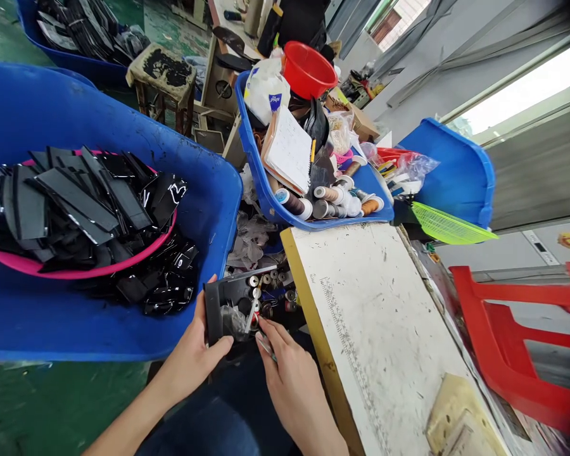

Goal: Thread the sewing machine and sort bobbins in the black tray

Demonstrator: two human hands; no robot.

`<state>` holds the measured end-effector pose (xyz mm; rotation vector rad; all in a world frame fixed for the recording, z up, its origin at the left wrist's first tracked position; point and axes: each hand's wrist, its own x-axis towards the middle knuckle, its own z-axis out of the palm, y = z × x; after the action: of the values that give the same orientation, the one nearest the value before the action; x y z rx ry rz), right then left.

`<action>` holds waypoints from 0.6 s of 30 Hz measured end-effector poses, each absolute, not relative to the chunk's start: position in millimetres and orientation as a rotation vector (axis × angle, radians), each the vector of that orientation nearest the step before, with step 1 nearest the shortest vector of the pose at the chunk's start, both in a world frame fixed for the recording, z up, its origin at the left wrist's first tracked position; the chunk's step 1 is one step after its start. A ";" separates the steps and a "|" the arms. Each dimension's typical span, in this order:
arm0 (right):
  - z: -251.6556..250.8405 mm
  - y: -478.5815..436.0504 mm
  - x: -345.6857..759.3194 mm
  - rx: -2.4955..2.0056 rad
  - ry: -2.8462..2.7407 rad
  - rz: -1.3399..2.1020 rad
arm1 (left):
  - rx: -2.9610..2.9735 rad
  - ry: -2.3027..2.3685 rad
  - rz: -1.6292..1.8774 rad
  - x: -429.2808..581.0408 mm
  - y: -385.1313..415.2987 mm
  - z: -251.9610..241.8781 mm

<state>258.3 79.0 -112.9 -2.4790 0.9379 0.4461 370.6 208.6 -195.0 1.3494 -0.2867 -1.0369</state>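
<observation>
Tray (228, 301) of bobbins clasped at near edge by left hand (197, 354), right hand (287, 367) pinching small tool (266, 345) beside it.

Small sewing/garment workshop, by the looks of it

Blue bins (209, 209) are stuffed with cut black pieces (76, 202), thread spools (332, 201) are piled up, and a scuffed ruler-marked counter (384, 329) is seen.

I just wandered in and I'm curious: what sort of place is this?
Probably a small sewing or leather-goods workshop. A blue tub holds heaps of cut black pieces, a blue tray holds thread spools, and a scuffed worktable has a printed ruler.
</observation>
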 end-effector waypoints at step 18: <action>-116.9 111.3 133.4 -2.472 1.136 -0.574 | 1.325 -0.253 -1.068 378.2 206.6 -180.6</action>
<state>133.4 111.3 -116.9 -2.4723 1.1362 -0.5744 378.2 206.6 -180.6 1.3251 -0.2535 -1.0681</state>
